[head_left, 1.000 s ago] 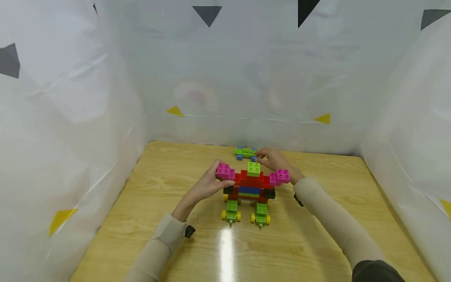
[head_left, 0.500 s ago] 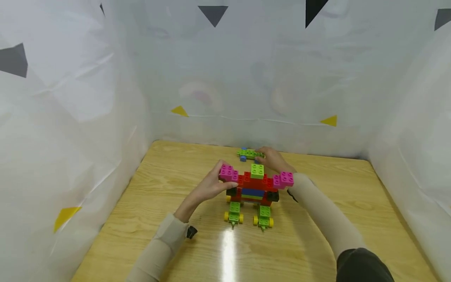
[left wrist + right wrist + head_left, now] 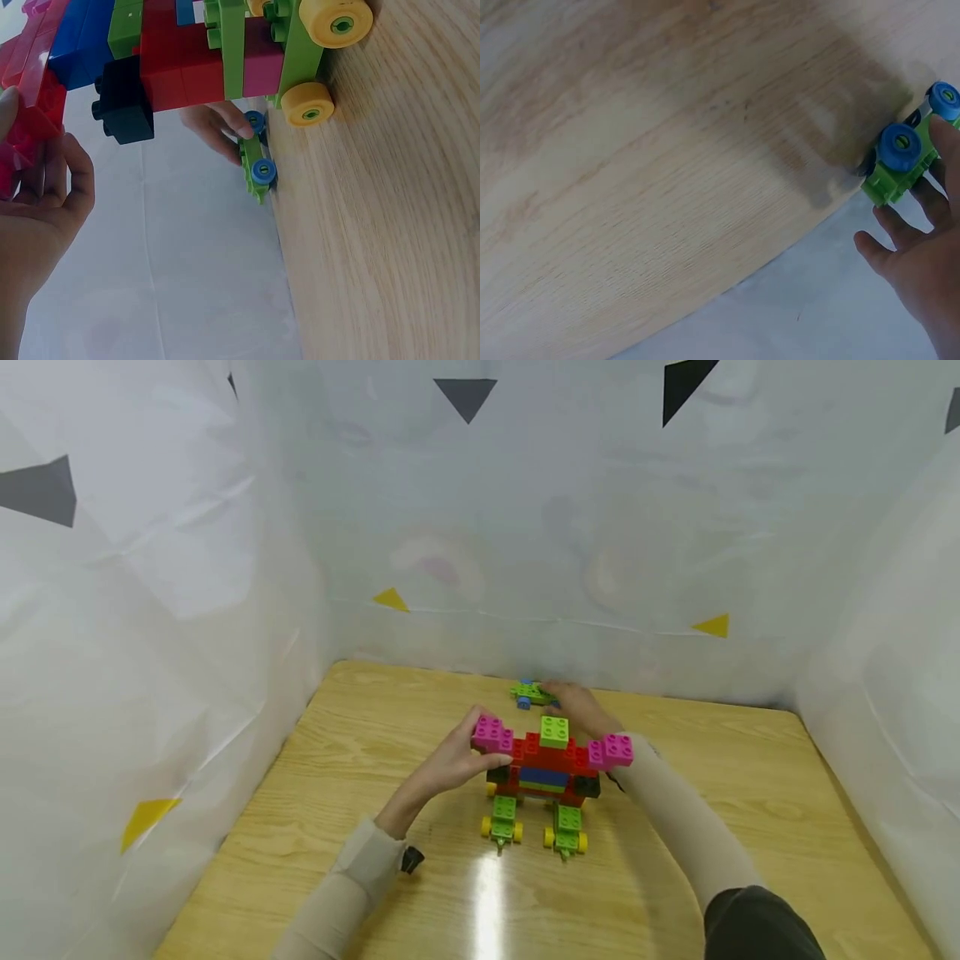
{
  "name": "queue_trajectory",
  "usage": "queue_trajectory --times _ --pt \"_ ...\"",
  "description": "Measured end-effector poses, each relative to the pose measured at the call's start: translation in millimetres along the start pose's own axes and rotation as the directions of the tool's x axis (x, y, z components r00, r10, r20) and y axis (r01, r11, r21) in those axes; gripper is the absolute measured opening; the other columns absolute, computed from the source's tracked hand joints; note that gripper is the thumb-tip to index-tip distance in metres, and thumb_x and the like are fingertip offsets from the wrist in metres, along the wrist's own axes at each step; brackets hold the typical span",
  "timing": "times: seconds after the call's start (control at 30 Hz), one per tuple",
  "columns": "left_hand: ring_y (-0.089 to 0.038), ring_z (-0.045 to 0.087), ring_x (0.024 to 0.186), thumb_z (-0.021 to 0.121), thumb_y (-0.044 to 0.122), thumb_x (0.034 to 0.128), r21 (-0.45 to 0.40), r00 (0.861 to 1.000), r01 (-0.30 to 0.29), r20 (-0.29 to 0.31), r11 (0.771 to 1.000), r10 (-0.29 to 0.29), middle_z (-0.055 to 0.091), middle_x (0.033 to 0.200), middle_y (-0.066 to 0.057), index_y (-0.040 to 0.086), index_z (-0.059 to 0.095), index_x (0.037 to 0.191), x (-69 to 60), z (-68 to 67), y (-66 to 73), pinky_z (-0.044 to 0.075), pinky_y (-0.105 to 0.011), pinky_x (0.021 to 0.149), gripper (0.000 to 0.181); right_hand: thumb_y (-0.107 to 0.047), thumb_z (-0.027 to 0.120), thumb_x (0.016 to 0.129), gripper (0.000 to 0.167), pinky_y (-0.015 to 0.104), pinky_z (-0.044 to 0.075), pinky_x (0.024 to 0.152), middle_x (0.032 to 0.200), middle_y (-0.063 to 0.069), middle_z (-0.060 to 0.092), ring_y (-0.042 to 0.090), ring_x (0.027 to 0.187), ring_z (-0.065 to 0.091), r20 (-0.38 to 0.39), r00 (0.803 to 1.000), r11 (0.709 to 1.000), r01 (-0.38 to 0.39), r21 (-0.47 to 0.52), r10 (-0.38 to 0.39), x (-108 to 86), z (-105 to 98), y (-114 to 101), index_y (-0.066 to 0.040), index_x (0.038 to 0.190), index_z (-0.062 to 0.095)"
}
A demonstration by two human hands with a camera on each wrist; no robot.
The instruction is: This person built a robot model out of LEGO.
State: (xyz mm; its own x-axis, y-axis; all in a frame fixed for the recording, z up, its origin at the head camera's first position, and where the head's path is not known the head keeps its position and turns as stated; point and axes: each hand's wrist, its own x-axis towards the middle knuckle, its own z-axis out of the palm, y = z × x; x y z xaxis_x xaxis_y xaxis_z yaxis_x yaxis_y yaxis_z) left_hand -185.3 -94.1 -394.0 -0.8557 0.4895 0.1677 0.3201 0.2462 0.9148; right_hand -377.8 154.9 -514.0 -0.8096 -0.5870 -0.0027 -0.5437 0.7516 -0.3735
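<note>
A figure built of toy bricks (image 3: pixel 543 758) stands upright on the wooden table, with pink arms, a red body and green feet on yellow wheels. My left hand (image 3: pixel 455 760) grips its pink arm at the left, thumb in front and fingers behind; in the left wrist view the fingers curl round the pink and red bricks (image 3: pixel 39 105). Beyond the figure, my right hand (image 3: pixel 585 708) pinches a green toy car base (image 3: pixel 529 693) with blue wheels near the far table edge. In the right wrist view its thumb and fingers lie on opposite sides of this base (image 3: pixel 900 176).
White sheeting (image 3: pixel 525 543) with dark and yellow triangles rises behind the table (image 3: pixel 375 710) and at both sides. The right forearm passes close beside the figure's right pink arm (image 3: pixel 617 750). A black brick (image 3: pixel 126 99) juts from the figure's side.
My right hand has moved from the right end of the green car base further over it and now covers more of it. My left hand keeps its grip. The head view has shifted slightly.
</note>
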Motion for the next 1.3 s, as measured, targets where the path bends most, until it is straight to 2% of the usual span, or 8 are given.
queue_trajectory --times 0.2,0.53,0.63,0.77,0.87,0.97,1.1,1.3 --pt "-0.020 0.047 0.087 0.067 0.006 0.0901 -0.001 1.000 0.007 -0.023 1.000 -0.007 0.049 0.101 -0.012 0.001 0.038 0.115 0.0 -0.8 -0.3 0.044 -0.036 0.073 0.038 -0.017 0.066 0.092 0.045 0.049 0.041 0.101 0.129 0.018 0.059 0.036 0.119 0.053 -0.068 0.998 1.000 -0.005 0.015 0.006 3.0 1 -7 0.000 0.132 0.055" --pt "-0.022 0.047 0.088 0.067 0.006 0.0901 -0.001 1.000 0.014 -0.013 1.000 -0.014 0.049 0.103 -0.014 -0.001 0.038 0.115 2.1 -1.3 2.4 0.044 -0.042 0.076 0.039 -0.015 0.065 0.093 0.039 0.049 0.043 0.097 0.125 0.015 0.060 0.034 0.116 0.054 -0.067 0.993 0.993 -0.089 0.084 0.094 -4.1 -2 -9 -0.003 0.129 0.057" --pt "-0.022 0.048 0.088 0.067 0.007 0.0904 0.005 1.000 0.015 -0.015 1.000 -0.015 0.050 0.104 -0.014 0.000 0.038 0.115 3.3 -0.6 2.4 0.045 -0.040 0.076 0.039 -0.014 0.064 0.094 0.041 0.049 0.044 0.097 0.126 0.016 0.059 0.034 0.116 0.054 -0.061 0.992 0.990 -0.108 0.094 0.114 -8.6 -4 -10 -0.004 0.132 0.055" --pt "-0.022 0.047 0.087 0.066 0.007 0.0907 -0.003 1.000 0.013 -0.008 1.000 -0.013 0.049 0.103 -0.014 0.000 0.037 0.115 3.6 0.4 2.0 0.044 -0.041 0.076 0.038 0.003 0.066 0.088 0.055 0.049 0.046 0.094 0.129 0.017 0.056 0.035 0.117 0.053 -0.026 0.990 0.985 -0.132 0.115 0.136 -17.2 -7 -7 -0.008 0.139 0.050" --pt "-0.021 0.047 0.087 0.066 0.006 0.0905 -0.003 1.000 0.015 -0.006 1.000 -0.015 0.049 0.102 -0.014 0.000 0.038 0.115 2.8 0.5 2.3 0.044 -0.040 0.075 0.038 0.003 0.063 0.090 0.055 0.050 0.047 0.093 0.131 0.016 0.055 0.035 0.117 0.053 0.000 0.989 0.980 -0.145 0.139 0.147 -24.5 -10 -3 -0.011 0.140 0.049" --pt "-0.021 0.048 0.087 0.067 0.006 0.0905 0.006 1.000 0.025 -0.010 1.000 -0.025 0.050 0.103 -0.013 0.000 0.038 0.115 1.9 0.1 3.3 0.044 -0.035 0.073 0.038 -0.011 0.060 0.096 0.044 0.049 0.048 0.092 0.132 0.014 0.056 0.033 0.118 0.053 0.016 0.987 0.973 -0.158 0.169 0.157 -31.4 -16 -1 -0.012 0.139 0.051" --pt "-0.021 0.048 0.087 0.066 0.008 0.0909 0.017 0.999 0.038 -0.009 0.999 -0.038 0.051 0.103 -0.013 0.001 0.038 0.116 1.7 -1.1 4.7 0.044 -0.030 0.072 0.038 -0.016 0.062 0.095 0.045 0.047 0.048 0.092 0.131 0.012 0.056 0.032 0.117 0.054 0.005 0.992 0.975 -0.121 0.188 0.122 -38.7 -28 -3 -0.011 0.139 0.052" --pt "-0.021 0.049 0.087 0.067 0.008 0.0908 0.010 0.999 0.032 -0.008 0.999 -0.032 0.051 0.103 -0.013 0.001 0.038 0.116 3.6 -3.4 3.1 0.045 -0.037 0.074 0.039 -0.008 0.069 0.089 0.043 0.051 0.047 0.089 0.120 0.018 0.061 0.034 0.106 0.056 -0.118 0.992 0.982 0.065 0.179 -0.044 -43.6 -46 -8 -0.002 0.130 0.058"
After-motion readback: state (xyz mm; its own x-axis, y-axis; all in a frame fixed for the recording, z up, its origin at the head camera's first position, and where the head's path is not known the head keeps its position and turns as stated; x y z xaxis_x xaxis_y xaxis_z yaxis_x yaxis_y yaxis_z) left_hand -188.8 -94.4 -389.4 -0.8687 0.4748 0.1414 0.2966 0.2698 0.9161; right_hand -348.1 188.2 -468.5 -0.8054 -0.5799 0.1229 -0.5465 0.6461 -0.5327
